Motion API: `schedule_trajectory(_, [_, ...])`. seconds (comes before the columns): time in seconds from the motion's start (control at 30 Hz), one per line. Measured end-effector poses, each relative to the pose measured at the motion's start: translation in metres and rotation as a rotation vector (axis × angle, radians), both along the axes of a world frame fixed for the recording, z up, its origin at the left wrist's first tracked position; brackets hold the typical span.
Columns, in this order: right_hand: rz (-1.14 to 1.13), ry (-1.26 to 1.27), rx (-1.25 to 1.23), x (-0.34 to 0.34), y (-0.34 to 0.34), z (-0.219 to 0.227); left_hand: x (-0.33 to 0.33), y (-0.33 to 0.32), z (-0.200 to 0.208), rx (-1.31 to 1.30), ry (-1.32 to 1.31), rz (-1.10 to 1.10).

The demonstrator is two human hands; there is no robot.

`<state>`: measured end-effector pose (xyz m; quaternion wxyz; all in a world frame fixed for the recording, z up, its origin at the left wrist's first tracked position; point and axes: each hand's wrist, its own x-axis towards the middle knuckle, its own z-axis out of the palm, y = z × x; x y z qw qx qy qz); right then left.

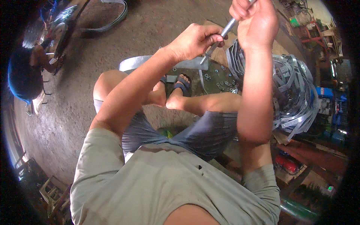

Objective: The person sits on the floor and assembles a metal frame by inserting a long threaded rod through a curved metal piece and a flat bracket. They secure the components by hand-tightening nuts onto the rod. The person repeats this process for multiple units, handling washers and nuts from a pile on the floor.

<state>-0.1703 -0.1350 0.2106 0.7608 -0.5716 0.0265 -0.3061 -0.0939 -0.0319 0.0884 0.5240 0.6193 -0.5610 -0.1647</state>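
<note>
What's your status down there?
Left grip and right grip both on slim silver metal rod. Rod tip over flat grey metal strip, contact unclear. Loose small silver metal nuts close by.

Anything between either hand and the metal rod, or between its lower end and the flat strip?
Nothing visible. The left hand and right hand both grip the metal rod directly. Its lower end overlaps the right end of the flat strip in view; whether they touch, I can't tell.

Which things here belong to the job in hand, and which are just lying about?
Probably the job: metal rod, in left hand and right hand; flat metal strip; loose nuts; strip pile.

Seemingly lying about: red cylinder; green object.
</note>
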Motion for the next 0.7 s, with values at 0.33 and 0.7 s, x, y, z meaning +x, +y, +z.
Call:
schedule_trajectory(0.33, [0.485, -0.137, -0.058, 0.001, 0.004, -0.009, -0.002, 0.008, -0.003, -0.086, 0.027, 0.045])
schedule_trajectory(0.7, [-0.21, -0.296, 0.122, -0.007, 0.031, -0.037, -0.031, 0.0, -0.015, -0.174, -0.056, 0.296])
